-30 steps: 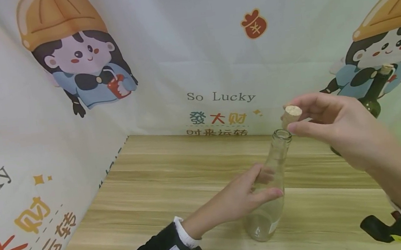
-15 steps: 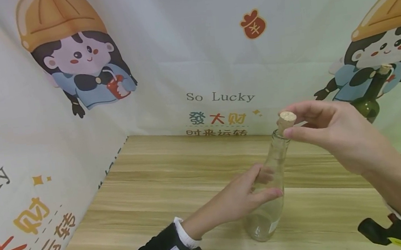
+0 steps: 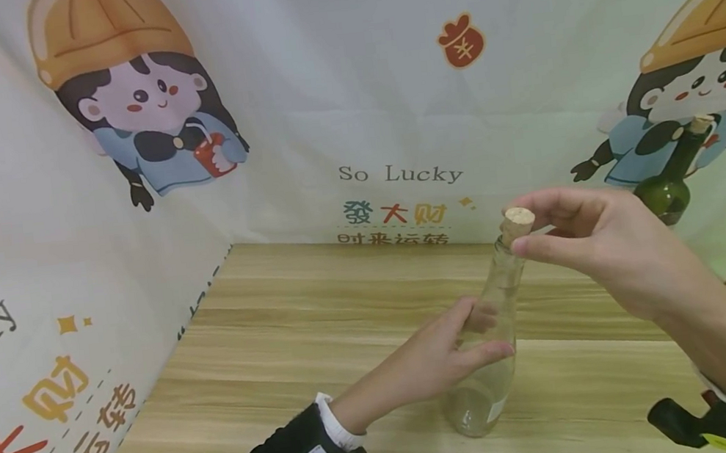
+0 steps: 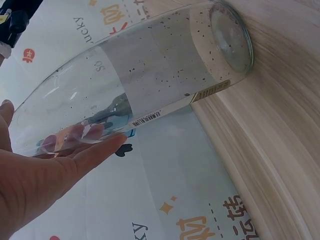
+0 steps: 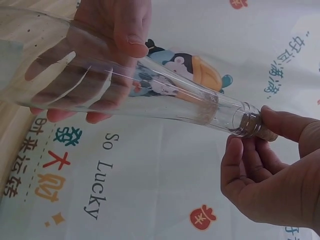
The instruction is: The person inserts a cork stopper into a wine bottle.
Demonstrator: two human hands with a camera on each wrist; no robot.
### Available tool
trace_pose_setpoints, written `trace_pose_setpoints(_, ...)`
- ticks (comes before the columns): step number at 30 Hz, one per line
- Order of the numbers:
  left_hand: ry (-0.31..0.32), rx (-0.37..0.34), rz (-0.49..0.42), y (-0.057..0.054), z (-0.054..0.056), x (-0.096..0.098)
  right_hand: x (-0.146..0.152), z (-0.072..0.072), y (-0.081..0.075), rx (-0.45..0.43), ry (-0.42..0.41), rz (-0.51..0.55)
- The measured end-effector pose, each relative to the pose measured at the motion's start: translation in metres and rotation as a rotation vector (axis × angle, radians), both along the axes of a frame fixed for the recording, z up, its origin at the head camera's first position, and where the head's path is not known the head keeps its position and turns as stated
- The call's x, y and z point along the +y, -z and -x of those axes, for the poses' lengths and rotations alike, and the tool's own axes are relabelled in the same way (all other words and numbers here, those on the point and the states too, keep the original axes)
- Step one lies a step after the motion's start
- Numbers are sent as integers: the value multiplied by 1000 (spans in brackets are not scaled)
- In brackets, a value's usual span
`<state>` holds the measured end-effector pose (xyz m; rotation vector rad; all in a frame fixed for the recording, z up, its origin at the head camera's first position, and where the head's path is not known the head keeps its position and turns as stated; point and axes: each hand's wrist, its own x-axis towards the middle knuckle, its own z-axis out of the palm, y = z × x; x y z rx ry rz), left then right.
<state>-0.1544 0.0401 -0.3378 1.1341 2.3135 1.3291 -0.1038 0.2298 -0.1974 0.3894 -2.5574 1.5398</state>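
Observation:
A clear glass bottle point(image 3: 486, 383) stands on the wooden table in the head view, a label low on its side. My left hand point(image 3: 439, 355) grips it around the body, with fingers behind the glass and thumb in front. At the bottle's mouth, my right hand point(image 3: 604, 245) pinches a cork point(image 3: 519, 221) between thumb and fingers. In the right wrist view the cork's point(image 5: 265, 131) lower end sits inside the glass rim, while its wider outer part sticks out. Dark specks dot the glass in the left wrist view.
A green corked bottle point(image 3: 665, 195) stands at the right behind my right hand. Printed cloth walls point(image 3: 298, 115) rise behind and to the left of the wooden table point(image 3: 269, 340).
My right hand has moved left and down, bringing the cork from above the rim into the bottle's mouth. The left hand and the clear bottle have stayed in place.

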Motion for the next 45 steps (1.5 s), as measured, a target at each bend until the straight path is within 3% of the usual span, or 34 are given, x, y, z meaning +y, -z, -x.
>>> trace_pose_setpoints(11, 1, -10, 1, 0, 0, 0, 4, 4, 9, -13, -5, -9)
trace_pose_setpoints(16, 7, -9, 2, 0, 0, 0, 6, 6, 13, -38, -21, 37)
trace_pose_setpoints(23, 10, -27, -1, -1, 0, 0, 8, 8, 17, -98, -113, 257)
trace_pose_setpoints(28, 11, -32, 2, 0, 0, 0, 8, 8, 20, -128, -121, 327)
trace_pose_setpoints(39, 10, -20, 6, 0, 0, 0, 6, 5, 20, -116, -43, 191)
trace_pose_setpoints(42, 3, -20, 10, -1, -1, 0, 3, 2, 20, -52, -35, 131)
trace_pose_setpoints(45, -2, -20, 12, -1, -1, 0, -2, -2, 20, 73, -33, 56)
